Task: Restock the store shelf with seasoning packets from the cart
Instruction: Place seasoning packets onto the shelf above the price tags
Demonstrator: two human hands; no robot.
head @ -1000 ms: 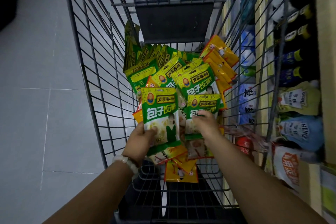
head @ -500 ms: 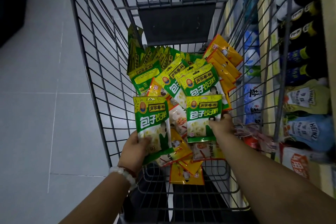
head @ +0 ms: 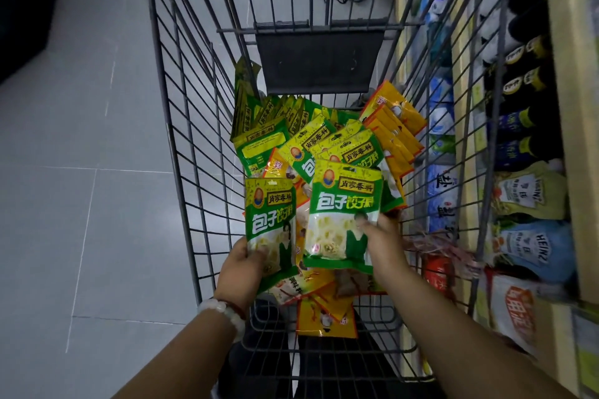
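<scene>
A wire shopping cart (head: 181, 172) holds a heap of green seasoning packets (head: 356, 152) and orange-yellow ones (head: 393, 126). My left hand (head: 241, 272) grips the lower edge of one green packet (head: 270, 223), held upright above the heap. My right hand (head: 381, 243) pinches the lower right corner of a second green packet (head: 343, 214), lifted clear of the pile. An orange packet (head: 325, 317) lies at the near end of the cart, below both hands.
The store shelf (head: 570, 172) runs along the right of the cart, stocked with dark bottles (head: 522, 81), Heinz sauce pouches (head: 534, 246) and blue-white bags (head: 442, 191). Grey tiled floor (head: 81, 204) lies to the left. A dark flap (head: 319, 58) hangs at the cart's far end.
My right hand has raised its green packet higher and nearer to me, off the heap. My left hand keeps hold of its packet, shifted slightly left.
</scene>
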